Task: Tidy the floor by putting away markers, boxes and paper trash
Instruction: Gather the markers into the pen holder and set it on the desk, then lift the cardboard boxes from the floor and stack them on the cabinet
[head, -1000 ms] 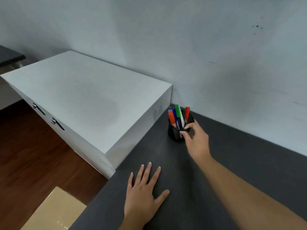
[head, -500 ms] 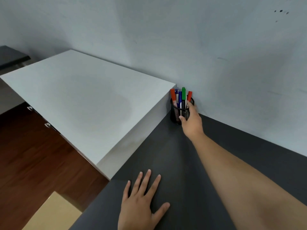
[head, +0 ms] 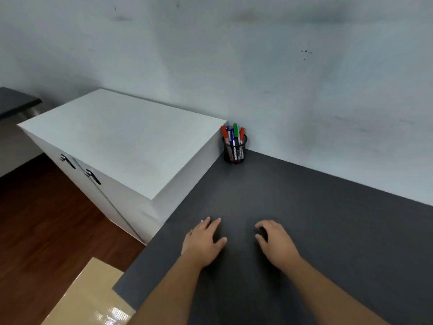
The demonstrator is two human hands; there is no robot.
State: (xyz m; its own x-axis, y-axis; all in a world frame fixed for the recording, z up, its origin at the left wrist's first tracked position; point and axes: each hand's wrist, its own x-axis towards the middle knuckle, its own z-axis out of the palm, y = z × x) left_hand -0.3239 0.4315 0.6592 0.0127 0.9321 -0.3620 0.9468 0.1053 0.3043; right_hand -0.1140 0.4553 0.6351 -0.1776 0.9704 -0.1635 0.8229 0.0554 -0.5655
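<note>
Right hand (head: 276, 242) is now lying back near the desk's front edge, well apart from the mesh cup (head: 235, 152) it was gripping 0.5 s ago. Markers (head: 235, 134) are standing in that cup at the back corner of the dark desk (head: 328, 219), just beside the white cabinet (head: 121, 141). Their lower halves are blurring behind the mesh, so the count is unclear: 4 or 5 caps. Cardboard box (head: 86, 294) is being cut off by the frame bottom and the desk edge. Both forearms are running out of frame. Left hand (head: 203, 242) is resting palm down, fingers fairly straight, holding nothing. Right hand's fingers are curling loosely with the tips partly hidden, holding nothing.
</note>
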